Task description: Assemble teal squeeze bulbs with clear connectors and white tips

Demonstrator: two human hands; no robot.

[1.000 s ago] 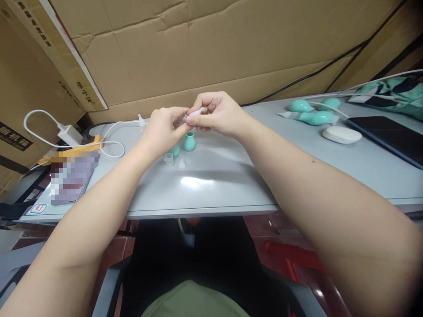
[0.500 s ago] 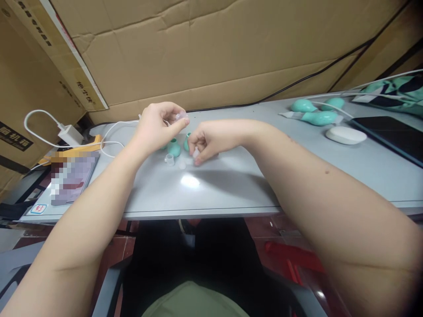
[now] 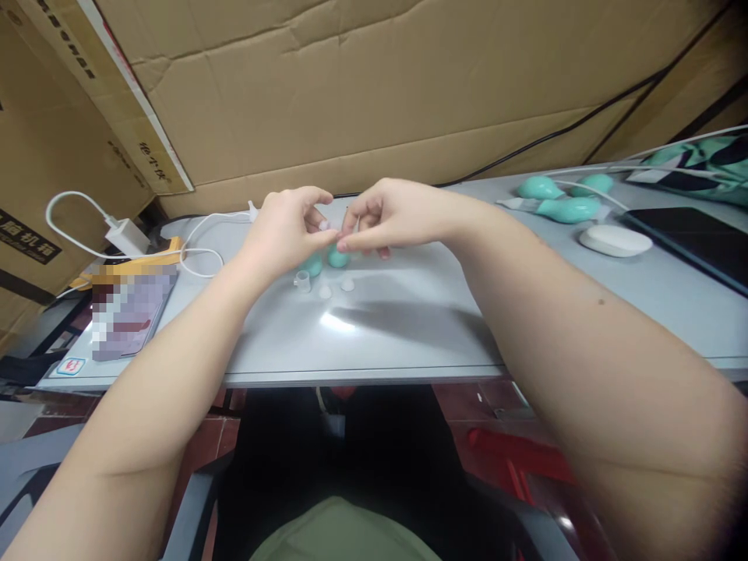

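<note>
Above the grey table (image 3: 409, 327), my left hand (image 3: 289, 230) pinches a small clear plastic part (image 3: 323, 225) between thumb and fingers. My right hand (image 3: 386, 216) meets it from the right, fingertips pinched at the same part. Just below the hands, two small teal rubber bulbs (image 3: 337, 257) sit on the table, partly hidden. In front of them lie a clear cap (image 3: 302, 280) and two small white pieces (image 3: 347, 284).
A white charger and cable (image 3: 122, 234) lie at the left beside a blurred flat item (image 3: 132, 312). More teal bulbs (image 3: 561, 199), a white oval object (image 3: 615, 240) and a dark tablet (image 3: 695, 245) sit at the right. Cardboard walls stand behind.
My right hand dropped to the table, left a small white piece there, then rose back to meet my left hand, which kept hold of the clear part.
</note>
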